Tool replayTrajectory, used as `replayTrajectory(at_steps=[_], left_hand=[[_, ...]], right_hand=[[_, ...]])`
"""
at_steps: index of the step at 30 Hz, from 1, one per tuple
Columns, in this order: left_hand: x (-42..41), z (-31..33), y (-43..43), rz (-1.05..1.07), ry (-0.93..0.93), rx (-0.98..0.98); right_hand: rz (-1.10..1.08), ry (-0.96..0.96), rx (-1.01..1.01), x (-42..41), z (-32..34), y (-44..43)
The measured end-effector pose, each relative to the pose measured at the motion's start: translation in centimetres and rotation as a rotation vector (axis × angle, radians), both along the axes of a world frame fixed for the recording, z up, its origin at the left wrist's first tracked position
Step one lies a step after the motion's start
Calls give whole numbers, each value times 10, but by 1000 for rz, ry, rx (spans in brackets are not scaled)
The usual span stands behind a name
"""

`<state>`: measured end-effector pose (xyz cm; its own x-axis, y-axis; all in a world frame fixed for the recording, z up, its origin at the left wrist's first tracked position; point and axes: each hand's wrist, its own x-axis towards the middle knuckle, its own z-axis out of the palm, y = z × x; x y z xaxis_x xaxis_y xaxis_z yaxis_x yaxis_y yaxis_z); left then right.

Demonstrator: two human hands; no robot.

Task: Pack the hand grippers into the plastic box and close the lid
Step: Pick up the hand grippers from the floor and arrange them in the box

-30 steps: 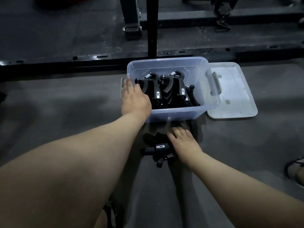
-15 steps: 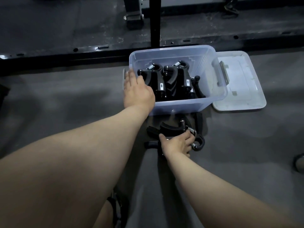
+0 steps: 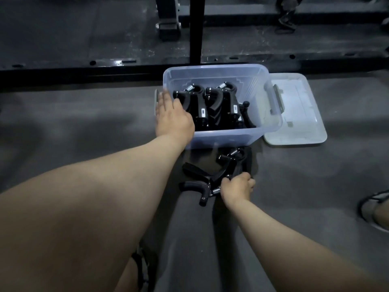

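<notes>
Below the plastic box (image 3: 221,138), the right hand (image 3: 237,189) seemingly grips a hand gripper (image 3: 229,167); left hand (image 3: 173,118), flat, should steady the rim

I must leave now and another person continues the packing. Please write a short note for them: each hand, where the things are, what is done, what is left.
Left hand: lies flat on the near left corner of the plastic box, holding nothing.
Right hand: closed on a hand gripper in the loose pile on the floor, just in front of the box.
Done: several packed grippers stand upright in the box.
Left: put the loose pile into the box, then fit the lid, which lies on the floor to the right of the box.
</notes>
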<state>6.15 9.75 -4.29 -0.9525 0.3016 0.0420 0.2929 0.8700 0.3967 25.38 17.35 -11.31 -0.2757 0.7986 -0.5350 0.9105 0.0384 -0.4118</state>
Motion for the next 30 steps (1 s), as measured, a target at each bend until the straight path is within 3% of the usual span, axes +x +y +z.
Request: replayTrajectory(at_steps=[5,10,16,22,30], left_hand=[[-3,4,-1,-20,-63,-32],[-3,23,-5,-59,-225,-44],[1,42,-12,-79,-377,-11],[5,58,-15,-135,-420,-127],[27,73,-42,-196,-452,-214]], right_hand=[[373,-51,-102,-5,54,32],[573,-110,-391,-14,156,51],[357,258,-776,-13,240,69],[90,493,-823,-21,225,76],[-18,535,-792,-30,217,86]])
